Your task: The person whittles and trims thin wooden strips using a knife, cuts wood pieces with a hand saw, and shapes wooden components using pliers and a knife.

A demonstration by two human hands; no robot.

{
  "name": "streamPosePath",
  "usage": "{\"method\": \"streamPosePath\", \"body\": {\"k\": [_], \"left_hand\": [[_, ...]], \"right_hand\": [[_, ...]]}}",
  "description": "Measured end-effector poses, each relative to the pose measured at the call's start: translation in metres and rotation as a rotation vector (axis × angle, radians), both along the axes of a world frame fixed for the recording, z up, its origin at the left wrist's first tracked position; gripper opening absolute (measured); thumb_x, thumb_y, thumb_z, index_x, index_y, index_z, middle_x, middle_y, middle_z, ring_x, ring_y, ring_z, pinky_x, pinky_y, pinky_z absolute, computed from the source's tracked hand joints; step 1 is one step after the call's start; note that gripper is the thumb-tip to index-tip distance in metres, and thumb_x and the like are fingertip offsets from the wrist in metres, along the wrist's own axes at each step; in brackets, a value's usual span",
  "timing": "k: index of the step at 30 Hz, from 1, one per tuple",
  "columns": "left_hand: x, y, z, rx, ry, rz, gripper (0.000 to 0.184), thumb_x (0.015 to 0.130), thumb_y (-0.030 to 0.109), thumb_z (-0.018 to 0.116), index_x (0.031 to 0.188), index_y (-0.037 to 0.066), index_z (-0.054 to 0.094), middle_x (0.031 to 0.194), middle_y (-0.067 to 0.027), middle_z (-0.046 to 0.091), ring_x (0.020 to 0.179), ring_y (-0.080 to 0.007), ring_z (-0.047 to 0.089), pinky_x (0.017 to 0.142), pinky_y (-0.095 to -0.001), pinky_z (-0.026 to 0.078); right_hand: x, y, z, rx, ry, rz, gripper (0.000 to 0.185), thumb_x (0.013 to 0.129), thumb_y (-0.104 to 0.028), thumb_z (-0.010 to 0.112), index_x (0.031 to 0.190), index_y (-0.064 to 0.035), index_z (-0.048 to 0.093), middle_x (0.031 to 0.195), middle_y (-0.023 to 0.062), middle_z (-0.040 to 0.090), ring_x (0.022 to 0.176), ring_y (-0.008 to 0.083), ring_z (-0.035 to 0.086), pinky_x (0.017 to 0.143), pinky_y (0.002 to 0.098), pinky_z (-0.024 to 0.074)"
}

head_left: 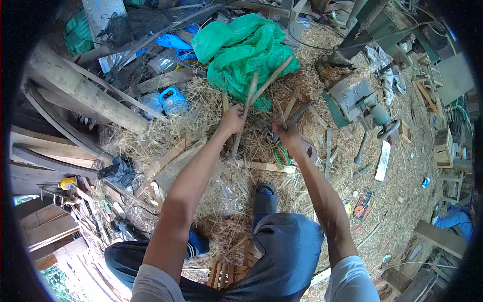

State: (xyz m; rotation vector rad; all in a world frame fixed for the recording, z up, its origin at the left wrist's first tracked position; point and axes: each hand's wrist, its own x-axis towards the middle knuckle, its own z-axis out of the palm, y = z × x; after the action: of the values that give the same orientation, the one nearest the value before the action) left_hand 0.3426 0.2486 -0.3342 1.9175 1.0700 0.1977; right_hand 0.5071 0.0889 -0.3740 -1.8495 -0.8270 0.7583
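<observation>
My left hand [233, 120] is closed around a wooden stick [251, 86], which points up and away from me. A second, paler stick [273, 76] crosses it close to my fingers; whether I grip that one too is unclear. My right hand [288, 137] is a closed fist with a thin dark rod [281, 115] standing out of its top. A darker stick [301, 111] lies right beside that fist. Just below it, a green-edged object [280, 155] is partly hidden by the hand. Behind both hands, a crumpled green plastic sheet [234, 70] lies in a heap.
Straw and wood shavings [402, 166] cover the ground. To the right stands a green-grey vise-like machine [354, 100] with a handwheel. A thick pole [90, 90] slants in at left. A blue container [173, 100], a white strip [383, 161] and red-black pliers-like tools [363, 204] lie around.
</observation>
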Motion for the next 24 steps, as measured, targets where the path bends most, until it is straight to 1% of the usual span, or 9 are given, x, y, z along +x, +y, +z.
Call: {"method": "streamPosePath", "body": {"k": [3,6,11,13,15,17,18,20,24], "left_hand": [[-0.003,-0.005,-0.008,0.115,0.155,0.036,0.031,0.074,0.006,0.056,0.105,0.003,0.056,0.081,-0.0155,0.064,0.076,-0.0294,0.063,0.068,-0.0362,0.048],[0.005,-0.016,-0.022,0.319,0.073,0.045,0.031,0.075,0.007,0.058,0.106,0.004,0.056,0.086,-0.0214,0.063,0.082,-0.0368,0.061,0.071,-0.0415,0.048],[0.033,-0.03,-0.037,0.419,0.025,-0.103,0.034,0.076,0.009,0.061,0.109,0.005,0.055,0.09,-0.0223,0.063,0.087,-0.0368,0.061,0.076,-0.0447,0.048],[0.056,-0.042,-0.035,0.141,0.185,-0.279,0.03,0.076,0.017,0.064,0.101,0.002,0.055,0.105,-0.0233,0.056,0.095,-0.0364,0.057,0.078,-0.0459,0.047],[0.071,-0.067,-0.028,0.251,0.142,-0.238,0.032,0.076,0.018,0.065,0.101,0.002,0.054,0.103,-0.0224,0.056,0.095,-0.0368,0.057,0.077,-0.0462,0.047],[0.085,-0.084,-0.029,0.363,0.096,-0.198,0.034,0.076,0.019,0.067,0.101,0.001,0.052,0.101,-0.0216,0.056,0.095,-0.0372,0.057,0.077,-0.0465,0.047],[0.092,-0.091,-0.031,0.276,0.163,-0.194,0.04,0.076,0.019,0.067,0.107,0.001,0.049,0.101,-0.0215,0.056,0.095,-0.0378,0.057,0.078,-0.0472,0.047],[0.102,-0.1,-0.055,0.187,0.24,-0.232,0.056,0.076,0.016,0.066,0.122,0.001,0.039,0.101,-0.0208,0.055,0.091,-0.0393,0.058,0.078,-0.047,0.048],[0.104,-0.096,-0.06,0.135,0.24,-0.091,0.037,0.076,0.015,0.067,0.107,0.002,0.052,0.092,-0.0201,0.062,0.088,-0.0335,0.061,0.071,-0.0429,0.049]], "right_hand": [[-0.007,-0.029,-0.009,-0.302,-0.222,-0.23,0.013,0.08,-0.011,0.061,0.089,-0.0027,0.065,0.078,0.0104,0.067,0.072,0.0196,0.062,0.069,0.0318,0.0473],[0.008,-0.046,-0.013,-0.183,-0.083,-0.455,0.018,0.081,-0.016,0.061,0.091,-0.0016,0.064,0.081,0.0135,0.067,0.074,0.0252,0.064,0.071,0.0332,0.0477],[0.029,-0.048,-0.008,-0.183,-0.181,-0.453,0.019,0.081,-0.017,0.06,0.091,-0.0018,0.064,0.082,0.0149,0.066,0.078,0.0291,0.063,0.073,0.0367,0.0473],[0.039,-0.042,-0.015,-0.229,-0.51,-0.508,0.022,0.081,-0.016,0.058,0.096,-0.0014,0.063,0.091,0.0169,0.064,0.08,0.0315,0.062,0.074,0.0386,0.047],[0.051,-0.041,-0.008,-0.229,-0.732,-0.537,0.027,0.081,-0.016,0.055,0.104,-0.0007,0.058,0.1,0.0215,0.059,0.078,0.0358,0.061,0.072,0.0423,0.0483],[0.062,-0.035,0.007,-0.72,-0.578,-0.781,0.033,0.083,-0.025,0.054,0.105,0.0005,0.054,0.107,0.0259,0.054,0.075,0.0398,0.061,0.069,0.0455,0.0496],[0.084,-0.056,-0.036,-0.699,-0.491,-0.772,0.052,0.08,-0.026,0.061,0.118,0.0035,0.042,0.11,0.0185,0.052,0.083,0.037,0.061,0.074,0.0437,0.0505],[0.097,-0.083,-0.048,-0.776,-0.547,-0.62,0.051,0.08,-0.029,0.062,0.116,0.0036,0.045,0.109,0.0191,0.055,0.082,0.0373,0.062,0.072,0.0438,0.0509],[0.097,-0.095,-0.012,-0.752,-0.461,-0.468,0.039,0.078,-0.03,0.064,0.103,-0.0013,0.057,0.095,0.0186,0.064,0.083,0.0354,0.063,0.072,0.0424,0.0497]]}}
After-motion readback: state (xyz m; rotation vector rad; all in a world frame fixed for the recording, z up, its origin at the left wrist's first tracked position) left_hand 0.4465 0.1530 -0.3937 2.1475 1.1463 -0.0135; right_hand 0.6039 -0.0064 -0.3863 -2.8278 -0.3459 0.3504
